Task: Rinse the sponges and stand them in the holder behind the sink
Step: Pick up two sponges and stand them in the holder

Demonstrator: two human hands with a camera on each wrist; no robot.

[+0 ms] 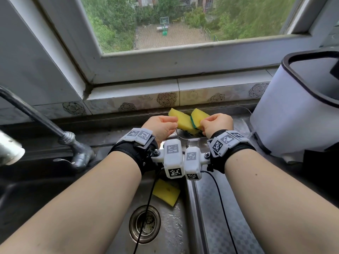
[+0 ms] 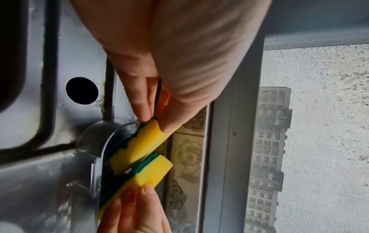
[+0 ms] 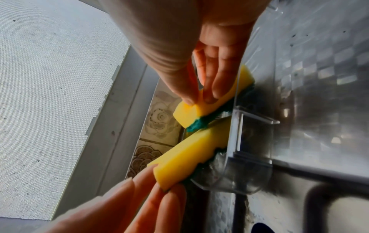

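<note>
Steel sink (image 1: pixel 183 226) runs from the near edge back to the tiled sill; our forearms reach across it to the back rim, because the holder sits there, under the window. White bin (image 1: pixel 293 116) stands at the back right corner of the counter, just beside the work. Clear plastic holder (image 3: pixel 245 157) lies along the sink's back rim, open-topped, so sponges go in from above on edge. We judge this to be the standing step for two of them. Left sponge (image 1: pixel 180 120) and right sponge (image 1: pixel 199 119) lean side by side, touching, lower ends down in the holder, upper ends tilted toward the sill; green scrub faces point toward the sink. Left hand (image 1: pixel 161 128) pinches the top end of the left sponge between thumb and fingertips; other fingers curled. Right hand (image 1: pixel 216 125) does the same on the right sponge. A light pinch at the top end keeps each one steerable while it seats, we think. A third sponge (image 1: pixel 166 192) lies flat in the basin near the drain (image 1: pixel 145 224), not yet stood. Whether it has been rinsed we cannot tell.
</note>
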